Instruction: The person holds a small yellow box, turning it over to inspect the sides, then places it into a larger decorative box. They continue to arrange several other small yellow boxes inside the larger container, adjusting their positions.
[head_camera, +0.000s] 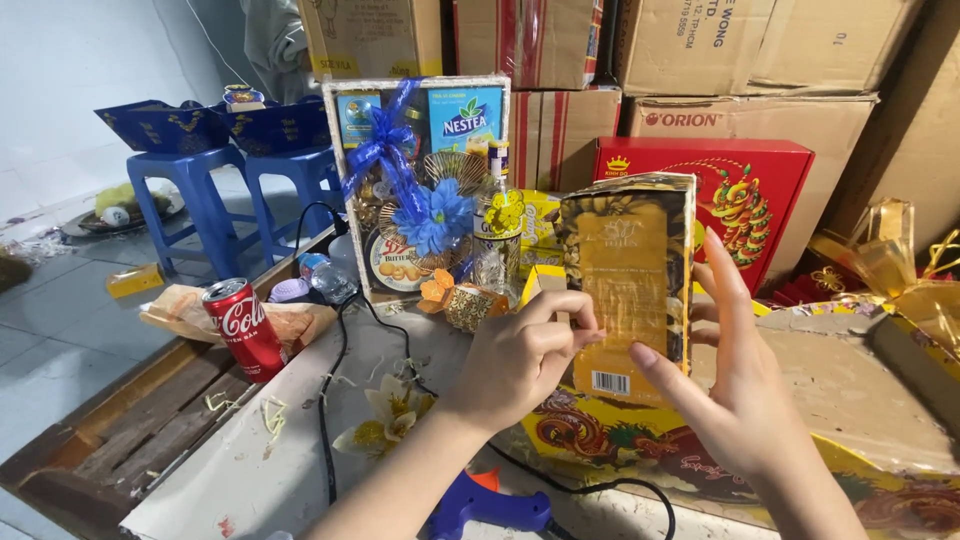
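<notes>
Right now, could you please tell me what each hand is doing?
Left hand: closed on the edge of the gold and black box.
Right hand: open, fingers spread against the box's other side.

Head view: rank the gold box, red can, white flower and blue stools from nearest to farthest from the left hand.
1. Gold box: held upright, touching the left hand, to its right.
2. White flower: on the tabletop just left of the wrist.
3. Red can: farther left, standing at the table edge.
4. Blue stools: farthest, on the floor at upper left.
</notes>
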